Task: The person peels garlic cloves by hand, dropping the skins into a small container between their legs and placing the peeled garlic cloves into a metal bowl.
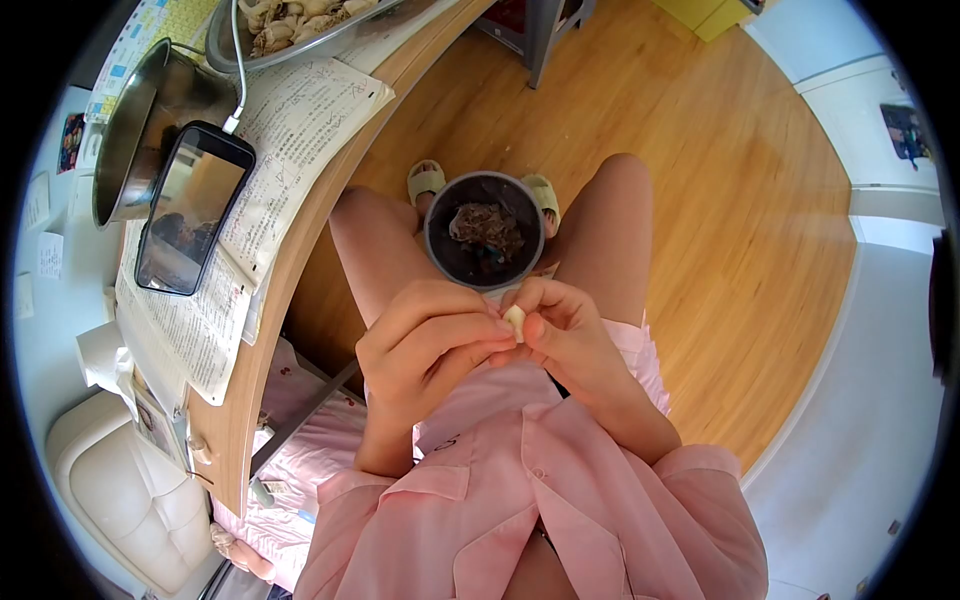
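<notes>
A small pale garlic clove is pinched between the fingertips of both hands, above my lap. My left hand is closed, its thumb and fingers pressed together at the clove's left side. From the other side, the thumb and curled forefinger of my right hand grip it too. Just beyond the hands, between my legs, stands a dark round bin with brownish peelings in it. A metal bowl of garlic bulbs is at the top left, cut off by the view's edge.
On the wooden desk at left, a phone with a white cable leans against a steel pot. Printed sheets lie under them. A grey stool leg stands on the wooden floor.
</notes>
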Available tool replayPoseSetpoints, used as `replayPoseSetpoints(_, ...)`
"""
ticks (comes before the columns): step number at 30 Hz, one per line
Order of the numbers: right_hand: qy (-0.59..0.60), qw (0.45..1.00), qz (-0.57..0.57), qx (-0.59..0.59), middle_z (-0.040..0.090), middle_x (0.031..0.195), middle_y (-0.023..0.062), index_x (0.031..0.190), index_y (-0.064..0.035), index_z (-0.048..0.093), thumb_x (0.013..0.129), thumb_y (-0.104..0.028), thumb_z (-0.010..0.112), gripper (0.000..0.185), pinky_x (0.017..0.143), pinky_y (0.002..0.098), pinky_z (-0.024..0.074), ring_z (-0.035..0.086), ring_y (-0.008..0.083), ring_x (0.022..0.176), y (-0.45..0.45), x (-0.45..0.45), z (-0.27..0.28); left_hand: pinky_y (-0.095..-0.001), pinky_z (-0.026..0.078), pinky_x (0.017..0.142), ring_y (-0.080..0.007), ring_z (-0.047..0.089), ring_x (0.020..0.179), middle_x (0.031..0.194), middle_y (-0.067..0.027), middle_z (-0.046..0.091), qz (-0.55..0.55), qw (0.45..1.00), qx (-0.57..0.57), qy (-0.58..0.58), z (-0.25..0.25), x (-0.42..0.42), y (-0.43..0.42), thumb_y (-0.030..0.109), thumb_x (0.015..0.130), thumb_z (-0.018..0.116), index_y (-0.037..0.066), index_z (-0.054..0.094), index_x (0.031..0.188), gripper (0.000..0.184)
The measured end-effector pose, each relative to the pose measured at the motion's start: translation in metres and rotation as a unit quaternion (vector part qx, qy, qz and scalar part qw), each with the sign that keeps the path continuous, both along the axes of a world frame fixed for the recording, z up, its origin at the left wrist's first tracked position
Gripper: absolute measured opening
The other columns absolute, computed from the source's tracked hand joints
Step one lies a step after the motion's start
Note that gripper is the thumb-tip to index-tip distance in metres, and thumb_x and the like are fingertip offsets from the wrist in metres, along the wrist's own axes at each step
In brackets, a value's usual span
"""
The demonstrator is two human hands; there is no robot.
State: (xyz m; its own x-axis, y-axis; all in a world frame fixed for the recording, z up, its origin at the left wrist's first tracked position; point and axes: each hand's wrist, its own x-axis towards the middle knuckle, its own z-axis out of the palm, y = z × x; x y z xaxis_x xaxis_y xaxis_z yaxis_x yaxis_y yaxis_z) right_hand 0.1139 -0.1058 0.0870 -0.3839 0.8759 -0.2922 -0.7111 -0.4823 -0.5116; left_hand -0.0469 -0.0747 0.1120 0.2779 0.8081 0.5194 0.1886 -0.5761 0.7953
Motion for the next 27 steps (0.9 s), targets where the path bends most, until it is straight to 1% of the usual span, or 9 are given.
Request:
replayPoseSetpoints(6, -0.007, 1.000, -0.002, 0.001, 0.064, 0.089, 0.0063, 0.091, 0.0002, 0.060, 0.087, -0.019, 0.065, 0.020, 0.073, 0.0263, 0.0547, 0.065, 0.0156, 0.081, 0.000, 0.001, 0.001, -0.0286, 0.048, 0.062, -0.0212, 0.060, 0.073, 0.083, -0.0086, 0.061, -0.001, 1.000, -0.003, 0.015, 0.000, 0.000, -0.001, -0.001, 0.063, 0.073, 0.002, 0.067, 0.082, 0.020)
replayPoseSetpoints(9, 0.008, 1.000, 0.000, 0.007, 0.064, 0.089, 0.0063, 0.090, 0.0001, 0.060, 0.086, -0.018, 0.066, 0.019, 0.073, 0.0263, 0.0547, 0.065, 0.0155, 0.081, 0.000, 0.001, 0.000, -0.0287, 0.048, 0.062, -0.0212, 0.060, 0.073, 0.083, -0.0084, 0.060, -0.008, 1.000, 0.000, 0.004, 0.000, 0.000, -0.002, -0.002, 0.063, 0.073, 0.002, 0.066, 0.083, 0.021)
replayPoseSetpoints(12, 0.014, 1.000, -0.004, 0.021, 0.063, 0.088, 0.0065, 0.090, -0.0002, 0.060, 0.086, -0.016, 0.066, 0.018, 0.073, 0.0263, 0.0547, 0.065, 0.0154, 0.081, 0.000, 0.001, 0.000, -0.0285, 0.048, 0.062, -0.0209, 0.060, 0.073, 0.082, -0.0082, 0.060, 0.014, 1.000, -0.010, -0.015, 0.005, 0.005, -0.004, -0.002, 0.063, 0.073, 0.002, 0.066, 0.084, 0.023)
replayPoseSetpoints(15, 0.004, 0.999, -0.013, 0.041, 0.063, 0.088, 0.0067, 0.089, -0.0005, 0.059, 0.086, -0.015, 0.066, 0.016, 0.072, 0.0260, 0.0546, 0.065, 0.0153, 0.080, 0.002, 0.001, 0.001, -0.0277, 0.048, 0.061, -0.0204, 0.060, 0.072, 0.082, -0.0082, 0.060, 0.006, 1.000, 0.003, 0.018, 0.004, 0.001, -0.002, -0.003, 0.062, 0.074, 0.002, 0.067, 0.084, 0.023)
replayPoseSetpoints(16, 0.003, 0.999, -0.009, 0.040, 0.064, 0.087, 0.0068, 0.089, -0.0004, 0.059, 0.085, -0.014, 0.067, 0.016, 0.072, 0.0259, 0.0545, 0.065, 0.0153, 0.080, 0.003, 0.001, 0.002, -0.0276, 0.048, 0.061, -0.0201, 0.060, 0.072, 0.082, -0.0083, 0.060, 0.000, 1.000, -0.003, 0.010, 0.005, 0.000, -0.002, -0.003, 0.063, 0.074, 0.002, 0.067, 0.084, 0.022)
replayPoseSetpoints(21, -0.032, 0.998, 0.001, 0.049, 0.064, 0.086, 0.0072, 0.088, 0.0002, 0.060, 0.084, -0.010, 0.068, 0.014, 0.070, 0.0250, 0.0539, 0.065, 0.0150, 0.079, 0.005, 0.005, 0.007, -0.0270, 0.048, 0.061, -0.0190, 0.061, 0.072, 0.081, -0.0085, 0.060, -0.035, 0.997, -0.058, -0.035, 0.004, -0.004, 0.000, -0.004, 0.066, 0.072, 0.002, 0.067, 0.081, 0.017)
replayPoseSetpoints(24, -0.061, 0.995, 0.008, 0.074, 0.064, 0.087, 0.0073, 0.087, 0.0006, 0.060, 0.083, -0.008, 0.068, 0.013, 0.069, 0.0244, 0.0533, 0.065, 0.0147, 0.079, 0.006, 0.007, 0.006, -0.0268, 0.047, 0.062, -0.0184, 0.059, 0.072, 0.082, -0.0085, 0.059, -0.059, 0.990, -0.127, -0.017, 0.010, -0.010, 0.002, -0.004, 0.069, 0.070, 0.001, 0.065, 0.081, 0.014)
replayPoseSetpoints(27, -0.078, 0.992, 0.006, 0.098, 0.064, 0.087, 0.0077, 0.088, 0.0010, 0.059, 0.083, -0.007, 0.068, 0.013, 0.068, 0.0240, 0.0528, 0.065, 0.0144, 0.079, 0.008, 0.009, -0.001, -0.0269, 0.046, 0.062, -0.0196, 0.057, 0.072, 0.083, -0.0090, 0.057, -0.079, 0.984, -0.158, 0.019, 0.014, -0.009, 0.006, -0.003, 0.071, 0.069, 0.001, 0.061, 0.082, 0.014)
